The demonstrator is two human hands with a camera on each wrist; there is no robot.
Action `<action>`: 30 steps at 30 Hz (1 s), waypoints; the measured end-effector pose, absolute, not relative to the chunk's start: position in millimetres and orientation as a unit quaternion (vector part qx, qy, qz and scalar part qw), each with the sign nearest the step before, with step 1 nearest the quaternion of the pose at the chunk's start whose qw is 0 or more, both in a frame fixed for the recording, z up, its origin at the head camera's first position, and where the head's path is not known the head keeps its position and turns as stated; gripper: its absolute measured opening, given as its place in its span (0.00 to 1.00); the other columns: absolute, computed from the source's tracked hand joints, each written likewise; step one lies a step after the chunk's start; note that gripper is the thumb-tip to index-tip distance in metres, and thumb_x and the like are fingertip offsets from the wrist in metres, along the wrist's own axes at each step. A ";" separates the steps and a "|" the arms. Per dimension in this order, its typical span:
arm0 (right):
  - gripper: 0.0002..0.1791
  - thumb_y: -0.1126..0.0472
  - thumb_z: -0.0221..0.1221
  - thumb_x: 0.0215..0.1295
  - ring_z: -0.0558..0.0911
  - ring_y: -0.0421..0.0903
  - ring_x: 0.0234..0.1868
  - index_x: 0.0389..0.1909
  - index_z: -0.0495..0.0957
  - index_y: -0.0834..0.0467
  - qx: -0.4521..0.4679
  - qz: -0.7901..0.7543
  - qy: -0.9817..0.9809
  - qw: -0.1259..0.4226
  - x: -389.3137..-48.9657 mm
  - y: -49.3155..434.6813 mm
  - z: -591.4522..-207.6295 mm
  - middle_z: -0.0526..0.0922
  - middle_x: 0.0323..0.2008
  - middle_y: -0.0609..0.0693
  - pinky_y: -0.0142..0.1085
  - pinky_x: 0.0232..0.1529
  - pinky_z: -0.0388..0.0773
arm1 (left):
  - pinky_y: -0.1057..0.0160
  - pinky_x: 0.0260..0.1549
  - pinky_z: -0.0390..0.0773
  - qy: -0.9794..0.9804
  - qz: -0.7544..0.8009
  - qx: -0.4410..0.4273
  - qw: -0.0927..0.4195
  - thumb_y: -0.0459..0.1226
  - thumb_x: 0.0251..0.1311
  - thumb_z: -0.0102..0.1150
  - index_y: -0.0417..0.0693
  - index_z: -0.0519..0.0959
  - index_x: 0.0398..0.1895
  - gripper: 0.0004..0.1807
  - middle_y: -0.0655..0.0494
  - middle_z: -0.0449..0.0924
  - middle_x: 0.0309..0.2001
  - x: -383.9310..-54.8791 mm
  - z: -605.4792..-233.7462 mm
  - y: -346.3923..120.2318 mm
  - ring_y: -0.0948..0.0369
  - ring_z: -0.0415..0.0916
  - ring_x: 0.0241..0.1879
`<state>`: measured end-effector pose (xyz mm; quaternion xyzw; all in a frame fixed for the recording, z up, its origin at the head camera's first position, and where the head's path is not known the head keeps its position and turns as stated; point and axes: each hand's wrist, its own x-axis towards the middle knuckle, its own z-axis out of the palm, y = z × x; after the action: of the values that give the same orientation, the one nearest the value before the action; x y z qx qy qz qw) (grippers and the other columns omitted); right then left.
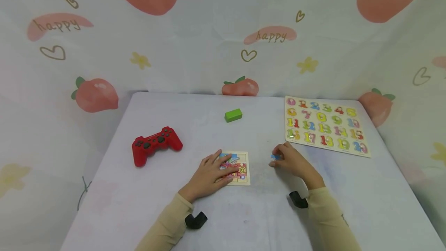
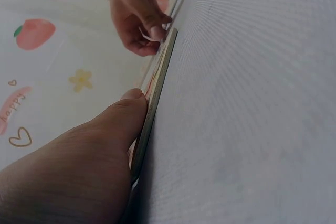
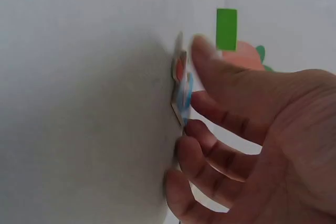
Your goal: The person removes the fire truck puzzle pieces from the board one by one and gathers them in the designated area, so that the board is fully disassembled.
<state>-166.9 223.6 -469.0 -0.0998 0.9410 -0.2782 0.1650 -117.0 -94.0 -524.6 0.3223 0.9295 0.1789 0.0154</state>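
The left hand (image 1: 212, 173) lies flat on the small jigsaw board (image 1: 238, 168) at the near middle of the table (image 1: 244, 220), fingers straight and pressing it down; the board is one only, a rectangle with its long axis running near to far, tilted slightly to the right at its far end. From the left wrist the board (image 2: 157, 93) shows edge-on as a thin slab lying flat on the cloth, with the thumb against its edge. The right hand (image 1: 292, 161) rests on the table just right of the board, fingers curled round one small blue puzzle piece (image 1: 276, 157); in the right wrist view that piece (image 3: 181, 90) lies flat against the table under the fingertips (image 3: 202, 45); which way it points I cannot tell. Counted about the table: one red game controller (image 1: 156, 144) at the left, grips toward the near edge; one green block (image 1: 233, 115) at the far middle, long axis left to right; one number puzzle board (image 1: 325, 125) at the far right.
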 end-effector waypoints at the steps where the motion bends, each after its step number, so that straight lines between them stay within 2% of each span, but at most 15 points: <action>1: 0.15 0.57 0.67 0.57 0.73 0.49 0.40 0.40 0.75 0.59 -0.105 -0.277 0.941 0.166 -165.8 223.1 -468.9 0.72 0.39 0.54 0.44 0.44 0.73 | 0.46 0.66 0.53 0.930 0.178 0.322 0.015 0.60 0.68 0.39 0.83 0.64 0.66 0.23 0.63 0.53 0.74 -117.0 -524.6 -94.1 0.53 0.38 0.75; 7: 0.13 0.63 0.67 0.56 0.74 0.49 0.40 0.40 0.76 0.60 -0.142 -0.257 0.945 0.143 -165.1 222.6 -465.5 0.73 0.38 0.53 0.46 0.45 0.74 | 0.47 0.66 0.53 0.931 0.177 0.320 0.017 0.60 0.68 0.40 0.82 0.64 0.66 0.23 0.64 0.52 0.74 -117.7 -524.2 -94.5 0.54 0.37 0.75; 16: 0.12 0.62 0.67 0.57 0.74 0.49 0.39 0.39 0.77 0.61 -0.149 -0.245 0.950 0.120 -165.2 222.5 -466.1 0.75 0.37 0.54 0.46 0.44 0.73 | 0.48 0.67 0.51 0.932 0.179 0.313 0.030 0.61 0.68 0.39 0.83 0.64 0.66 0.23 0.64 0.52 0.74 -117.5 -523.9 -94.0 0.54 0.37 0.76; 20: 0.13 0.62 0.66 0.58 0.75 0.49 0.41 0.41 0.77 0.60 -0.148 -0.257 0.950 0.097 -154.2 202.3 -466.1 0.75 0.40 0.53 0.45 0.45 0.74 | 0.48 0.67 0.51 0.933 0.175 0.313 0.028 0.61 0.68 0.39 0.83 0.65 0.65 0.23 0.64 0.53 0.74 -117.3 -523.7 -94.3 0.54 0.38 0.75; 25: 0.16 0.59 0.65 0.60 0.76 0.46 0.42 0.46 0.75 0.58 -0.188 -0.295 0.929 0.121 -137.1 163.9 -467.8 0.75 0.43 0.51 0.42 0.43 0.76 | 0.46 0.66 0.52 0.931 0.174 0.321 0.027 0.60 0.68 0.39 0.82 0.64 0.66 0.23 0.62 0.53 0.74 -116.8 -521.7 -94.6 0.52 0.39 0.75; 30: 0.17 0.58 0.67 0.57 0.75 0.42 0.36 0.45 0.75 0.57 -0.206 -0.279 0.932 0.104 -129.7 141.4 -475.5 0.74 0.39 0.49 0.37 0.37 0.74 | 0.45 0.65 0.52 0.922 0.189 0.338 0.021 0.60 0.67 0.42 0.80 0.65 0.66 0.24 0.60 0.50 0.75 -116.4 -520.7 -95.5 0.51 0.36 0.76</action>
<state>-129.7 141.4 -475.5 -0.2059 0.9322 -0.2789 0.1043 -116.4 -95.5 -520.7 0.3377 0.9218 0.1891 0.0213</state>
